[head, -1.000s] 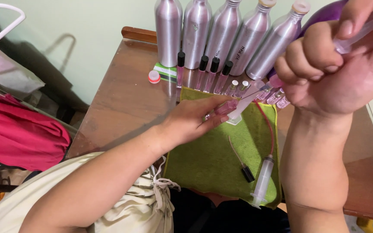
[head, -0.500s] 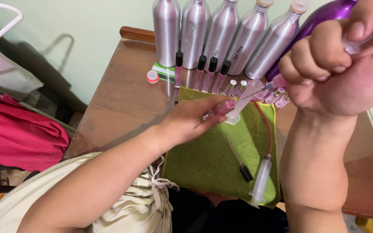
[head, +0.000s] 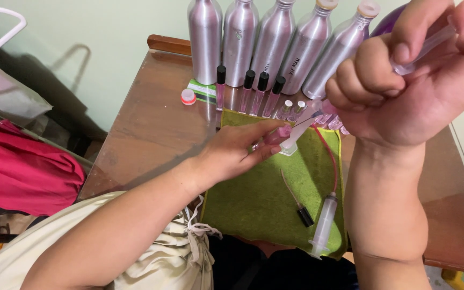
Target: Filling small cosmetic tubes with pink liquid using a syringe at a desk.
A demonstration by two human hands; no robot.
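The right hand [head: 404, 86] has been lifting slightly, gripping a clear syringe [head: 422, 48]. The left hand [head: 243, 150] is still pinching what is probably a small pink vial [head: 277, 135] above the green cloth [head: 264, 204].

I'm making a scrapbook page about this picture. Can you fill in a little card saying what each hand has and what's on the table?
left hand: holds a small pink vial over the green towel
right hand: raised, gripping a clear syringe
on towel: second syringe with red tube, black-capped applicator
back row: five silver bottles
in front of them: pink tubes with black caps
table: brown wooden table, small red cap
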